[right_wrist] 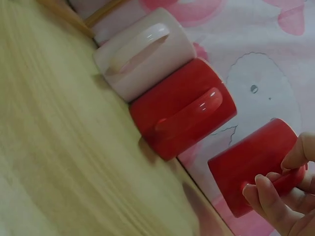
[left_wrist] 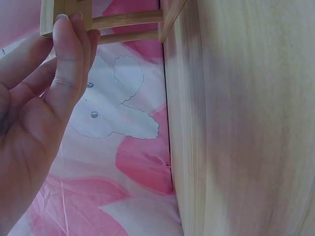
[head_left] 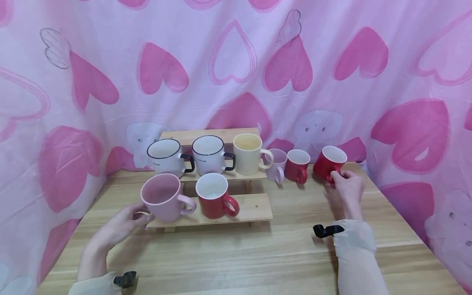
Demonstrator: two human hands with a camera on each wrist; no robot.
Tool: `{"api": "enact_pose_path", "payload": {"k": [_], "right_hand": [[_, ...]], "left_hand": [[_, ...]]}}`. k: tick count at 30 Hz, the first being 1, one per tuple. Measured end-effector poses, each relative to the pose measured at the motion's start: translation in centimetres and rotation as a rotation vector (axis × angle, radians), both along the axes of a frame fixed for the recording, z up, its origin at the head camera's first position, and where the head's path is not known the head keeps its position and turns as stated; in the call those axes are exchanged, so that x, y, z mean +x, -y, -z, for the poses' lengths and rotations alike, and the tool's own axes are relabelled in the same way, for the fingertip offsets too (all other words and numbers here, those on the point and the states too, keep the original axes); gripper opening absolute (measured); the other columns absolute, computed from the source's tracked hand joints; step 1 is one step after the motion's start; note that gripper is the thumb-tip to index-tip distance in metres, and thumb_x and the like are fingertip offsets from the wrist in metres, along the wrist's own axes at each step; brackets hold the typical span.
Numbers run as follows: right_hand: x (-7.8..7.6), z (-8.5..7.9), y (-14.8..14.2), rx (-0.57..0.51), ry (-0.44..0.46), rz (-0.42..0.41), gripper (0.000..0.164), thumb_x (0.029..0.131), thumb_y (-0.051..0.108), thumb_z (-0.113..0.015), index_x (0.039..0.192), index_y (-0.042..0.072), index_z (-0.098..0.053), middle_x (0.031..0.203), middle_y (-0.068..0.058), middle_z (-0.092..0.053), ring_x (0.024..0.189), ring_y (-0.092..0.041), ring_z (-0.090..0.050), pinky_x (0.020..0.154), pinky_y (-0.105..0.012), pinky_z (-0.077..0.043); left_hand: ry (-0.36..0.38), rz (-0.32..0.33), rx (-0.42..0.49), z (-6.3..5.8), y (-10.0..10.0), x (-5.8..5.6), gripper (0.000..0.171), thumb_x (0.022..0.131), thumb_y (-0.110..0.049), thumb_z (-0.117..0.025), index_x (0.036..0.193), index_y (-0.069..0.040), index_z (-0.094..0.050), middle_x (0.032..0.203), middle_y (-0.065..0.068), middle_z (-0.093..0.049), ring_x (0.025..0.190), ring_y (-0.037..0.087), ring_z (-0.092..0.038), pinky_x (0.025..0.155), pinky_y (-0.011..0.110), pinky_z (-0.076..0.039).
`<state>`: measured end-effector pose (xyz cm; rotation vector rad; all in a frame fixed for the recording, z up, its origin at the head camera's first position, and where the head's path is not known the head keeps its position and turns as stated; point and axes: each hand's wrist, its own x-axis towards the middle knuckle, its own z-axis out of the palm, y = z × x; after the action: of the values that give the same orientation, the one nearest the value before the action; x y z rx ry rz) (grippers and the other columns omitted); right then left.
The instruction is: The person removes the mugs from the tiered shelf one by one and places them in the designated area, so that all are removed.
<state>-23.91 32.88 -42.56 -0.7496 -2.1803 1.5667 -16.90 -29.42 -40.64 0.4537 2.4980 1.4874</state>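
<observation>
At the right, my right hand [head_left: 346, 186] grips a small red mug [head_left: 328, 163] by its handle. That mug tilts and, in the right wrist view, stands off the table. Left of it, upright on the table, are another red mug [right_wrist: 182, 110] and a pale pink mug [right_wrist: 145, 54], side by side. My left hand [head_left: 121, 223] holds the left end of the two-tier wooden rack [head_left: 254, 207], fingertips on its plank [left_wrist: 74, 10]. Right beside that hand is a larger pink mug [head_left: 162, 200] on the lower tier.
A red mug with white inside [head_left: 212, 198] stands on the lower tier. On the upper tier are two white mugs with black handles, a left one [head_left: 166, 159] and a middle one [head_left: 208, 157], and a cream mug [head_left: 247, 157]. A pink heart-print curtain [head_left: 236, 53] hangs behind the table [head_left: 228, 262].
</observation>
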Motion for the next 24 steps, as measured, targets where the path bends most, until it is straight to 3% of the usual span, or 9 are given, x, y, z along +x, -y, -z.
{"api": "enact_pose_path", "payload": {"k": [9,16,24], "right_hand": [[-0.9,1.5,0.3,0.131,-0.015,0.007,0.03,0.089,0.026,-0.063,0.102,0.0,-0.07,0.063,0.016,-0.062,0.062,0.001,-0.059,0.068,-0.014,-0.044],[-1.6,2.4,0.7,0.123,0.048,-0.019,0.037,0.092,0.036,-0.063,0.109,0.004,-0.07,0.084,0.0,-0.067,0.087,-0.015,-0.058,0.082,-0.024,-0.046],[-1.6,2.4,0.2,0.172,0.038,-0.038,0.035,0.091,0.033,-0.062,0.104,0.002,-0.071,0.083,-0.004,-0.068,0.09,-0.019,-0.055,0.077,-0.023,-0.042]], "left_hand": [[-0.014,-0.017,-0.05,0.0,0.0,-0.1,0.038,0.097,-0.018,-0.063,0.123,0.009,-0.055,0.115,0.019,-0.062,0.097,0.013,-0.062,0.077,0.033,-0.057],[0.009,-0.022,-0.044,-0.1,0.4,0.2,0.043,0.097,-0.019,-0.063,0.127,0.01,-0.052,0.119,0.022,-0.06,0.097,0.014,-0.063,0.078,0.036,-0.058],[0.008,-0.032,-0.032,0.1,0.0,0.0,0.042,0.096,-0.018,-0.063,0.125,0.01,-0.052,0.117,0.022,-0.06,0.097,0.013,-0.063,0.078,0.036,-0.058]]}}
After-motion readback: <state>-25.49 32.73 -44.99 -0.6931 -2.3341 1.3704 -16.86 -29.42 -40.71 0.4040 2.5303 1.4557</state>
